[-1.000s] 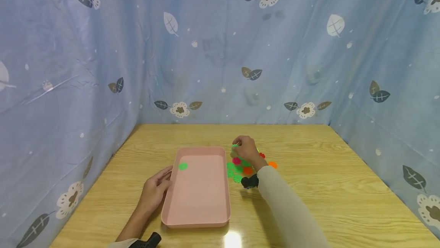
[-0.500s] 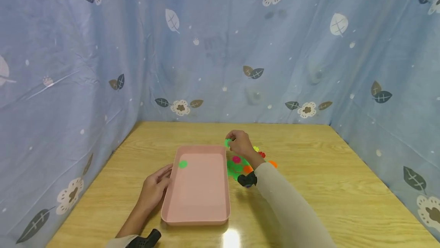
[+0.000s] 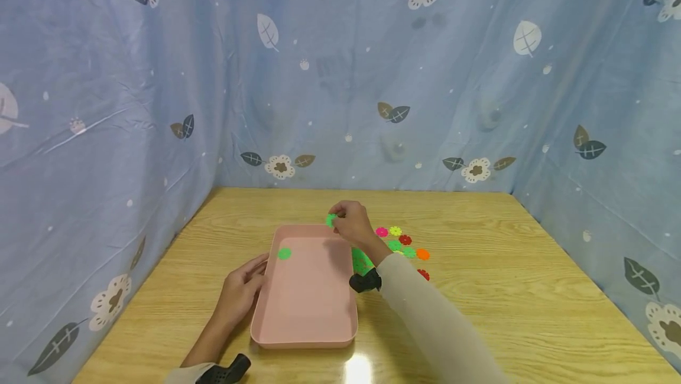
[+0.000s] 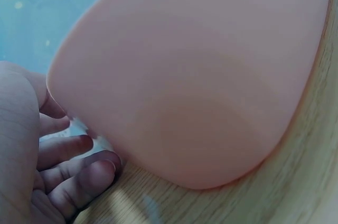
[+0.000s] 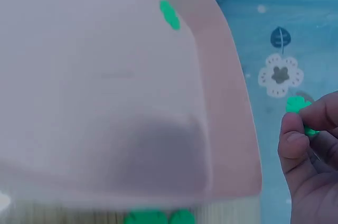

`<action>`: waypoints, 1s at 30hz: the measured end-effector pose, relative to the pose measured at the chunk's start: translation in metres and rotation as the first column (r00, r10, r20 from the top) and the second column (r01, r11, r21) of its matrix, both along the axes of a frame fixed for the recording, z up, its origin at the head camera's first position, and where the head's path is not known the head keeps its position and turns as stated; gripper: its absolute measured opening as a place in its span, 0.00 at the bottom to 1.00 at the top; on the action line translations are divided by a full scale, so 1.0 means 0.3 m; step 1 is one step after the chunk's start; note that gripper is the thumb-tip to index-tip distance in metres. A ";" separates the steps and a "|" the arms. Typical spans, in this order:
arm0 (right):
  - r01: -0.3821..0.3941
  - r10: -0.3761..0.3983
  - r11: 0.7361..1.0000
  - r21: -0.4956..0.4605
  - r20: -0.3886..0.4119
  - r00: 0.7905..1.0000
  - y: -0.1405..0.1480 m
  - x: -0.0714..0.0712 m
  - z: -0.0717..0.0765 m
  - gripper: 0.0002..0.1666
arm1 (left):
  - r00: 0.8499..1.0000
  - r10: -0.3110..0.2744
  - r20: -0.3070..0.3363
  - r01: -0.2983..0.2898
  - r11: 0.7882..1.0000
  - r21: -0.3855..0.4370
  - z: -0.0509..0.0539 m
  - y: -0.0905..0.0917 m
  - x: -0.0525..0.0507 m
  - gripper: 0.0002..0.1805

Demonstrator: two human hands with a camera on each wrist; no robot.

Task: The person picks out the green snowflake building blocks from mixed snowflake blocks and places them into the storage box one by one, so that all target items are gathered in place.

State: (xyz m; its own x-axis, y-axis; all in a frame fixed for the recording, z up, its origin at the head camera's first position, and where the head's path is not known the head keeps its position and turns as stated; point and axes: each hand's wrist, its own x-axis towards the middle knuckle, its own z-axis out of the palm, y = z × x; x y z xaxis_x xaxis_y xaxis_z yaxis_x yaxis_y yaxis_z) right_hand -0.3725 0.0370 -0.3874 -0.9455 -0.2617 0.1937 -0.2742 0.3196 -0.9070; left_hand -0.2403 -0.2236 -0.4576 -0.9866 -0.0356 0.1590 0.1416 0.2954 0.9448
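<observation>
Pinching a green disc (image 5: 296,104), right fingers (image 5: 323,113) near tray (image 3: 308,304), left fingers (image 4: 66,149) relaxed against it, coloured discs (image 3: 405,240) partly behind right sleeve (image 3: 428,307)

"What hangs round us here?"
"Blue curtain (image 3: 330,88), back and both sides, creased; printed leaves (image 3: 398,114), white flowers (image 3: 279,166)."
"Anything below it?"
"Yellowish wooden table (image 3: 505,313), grain showing; one bright glare patch (image 3: 358,368) on the near side."

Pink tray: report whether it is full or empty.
Nearly empty: one green disc lies in the pink tray, toward its far left corner; the rest of it looks bare.
</observation>
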 end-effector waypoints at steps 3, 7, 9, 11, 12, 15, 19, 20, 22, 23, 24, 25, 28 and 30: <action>-0.012 0.013 0.999 -0.053 0.022 1.000 -0.026 -0.001 -0.011 0.13 | 1.000 0.001 0.004 -0.001 1.000 -0.002 0.000 -0.002 -0.001 0.26; -0.018 0.020 0.997 -0.071 0.029 0.999 -0.058 0.001 -0.025 0.12 | 1.000 0.009 0.007 -0.009 1.000 -0.006 -0.001 -0.001 0.000 0.26; -0.022 0.024 0.998 -0.066 0.023 0.999 -0.075 0.004 -0.029 0.12 | 1.000 0.014 0.005 -0.014 1.000 -0.008 -0.002 0.001 0.000 0.26; -0.030 0.031 0.998 -0.047 0.015 0.999 -0.091 0.009 -0.029 0.11 | 1.000 0.019 0.001 -0.019 1.000 -0.009 -0.003 0.002 -0.001 0.26; -0.036 0.036 0.999 -0.036 0.014 0.999 -0.100 0.011 -0.029 0.11 | 1.000 0.019 0.000 -0.019 1.000 -0.007 -0.003 0.003 -0.001 0.26; -0.043 0.043 0.999 0.012 0.029 0.999 -0.127 0.021 -0.029 0.10 | 1.000 0.017 -0.005 -0.017 1.000 -0.005 -0.004 0.004 -0.003 0.26; -0.030 0.026 0.997 0.068 0.065 0.998 -0.156 0.040 -0.036 0.10 | 1.000 0.012 -0.014 -0.012 0.999 -0.032 -0.005 0.008 -0.006 0.26; -0.033 0.028 0.997 0.064 0.076 0.997 -0.164 0.048 -0.042 0.10 | 1.000 0.011 -0.015 -0.012 0.999 -0.039 -0.005 0.008 -0.005 0.26; -0.062 0.059 0.998 0.024 0.098 0.993 -0.179 0.059 -0.066 0.10 | 1.000 0.013 -0.019 -0.014 0.998 -0.056 -0.007 0.006 0.002 0.26; -0.079 0.080 0.997 -0.013 0.110 0.991 -0.187 0.064 -0.080 0.10 | 1.000 0.014 -0.020 -0.016 0.998 -0.061 -0.007 0.006 0.006 0.26; -0.095 0.101 0.994 -0.051 0.119 0.988 -0.194 0.068 -0.096 0.10 | 1.000 0.015 -0.020 -0.017 0.998 -0.063 -0.008 0.005 0.010 0.26; -0.100 0.107 0.993 -0.065 0.124 0.986 -0.200 0.071 -0.111 0.10 | 1.000 0.015 -0.020 -0.016 0.998 -0.061 -0.008 0.005 0.014 0.26; -0.094 0.105 0.992 -0.082 0.136 0.985 -0.209 0.074 -0.146 0.10 | 1.000 0.007 -0.022 -0.008 0.998 -0.058 -0.007 0.008 0.018 0.26; -0.080 0.090 0.994 -0.075 0.128 0.988 -0.209 0.069 -0.157 0.10 | 1.000 0.004 -0.031 -0.005 0.998 -0.060 -0.004 0.012 0.014 0.26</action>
